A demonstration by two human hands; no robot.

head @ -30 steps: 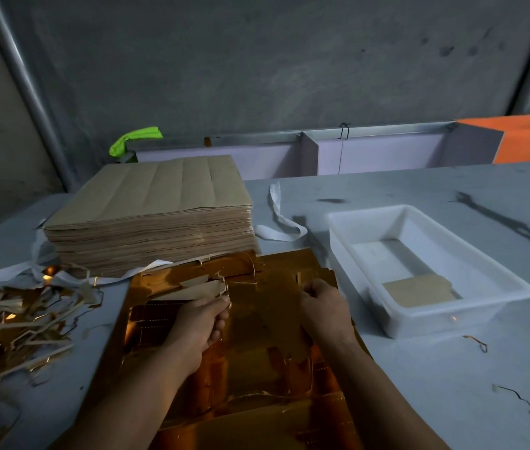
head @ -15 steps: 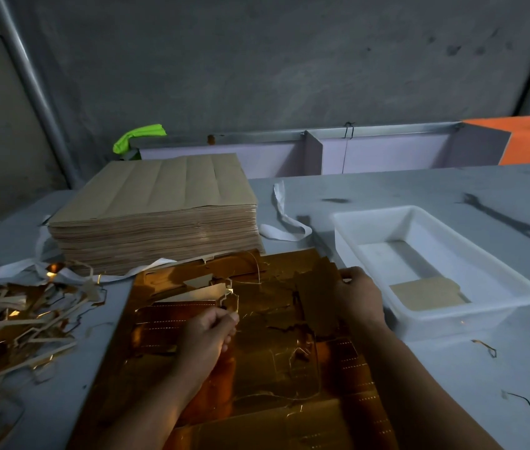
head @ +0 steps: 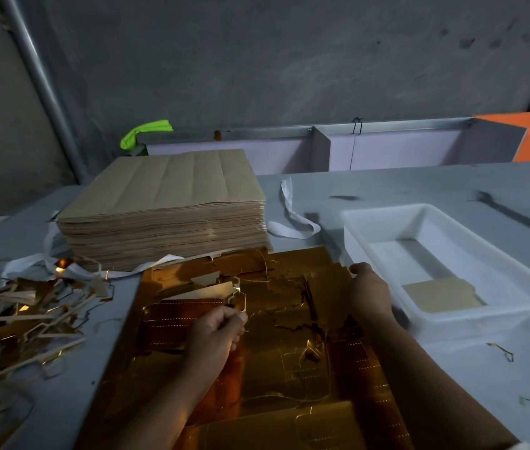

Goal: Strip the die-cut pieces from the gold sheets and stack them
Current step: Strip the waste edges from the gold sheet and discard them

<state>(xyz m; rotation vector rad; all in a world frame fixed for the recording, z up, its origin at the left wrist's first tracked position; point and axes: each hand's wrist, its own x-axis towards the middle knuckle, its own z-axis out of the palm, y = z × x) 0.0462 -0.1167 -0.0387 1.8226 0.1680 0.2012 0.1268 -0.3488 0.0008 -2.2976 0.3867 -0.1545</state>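
A gold foil sheet point(head: 276, 358) with die-cut outlines lies flat on the table in front of me. My left hand point(head: 216, 329) rests on its middle, fingers curled, pinching a thin edge of the sheet. My right hand point(head: 369, 292) grips a dark die-cut piece point(head: 325, 293) at the sheet's right edge, lifted beside the white tray point(head: 516, 287). One tan piece point(head: 442, 295) lies face down inside the tray.
A thick stack of brown-backed sheets point(head: 166, 209) stands at the back left. A heap of gold and tan waste strips point(head: 17, 316) covers the left of the table. White strapping point(head: 292, 219) lies behind the sheet. Stray scraps point(head: 503, 350) lie on the right.
My right hand has pulled the die-cut piece off the sheet's middle and carried it right, toward the tray. My left hand has slid slightly toward me on the sheet.
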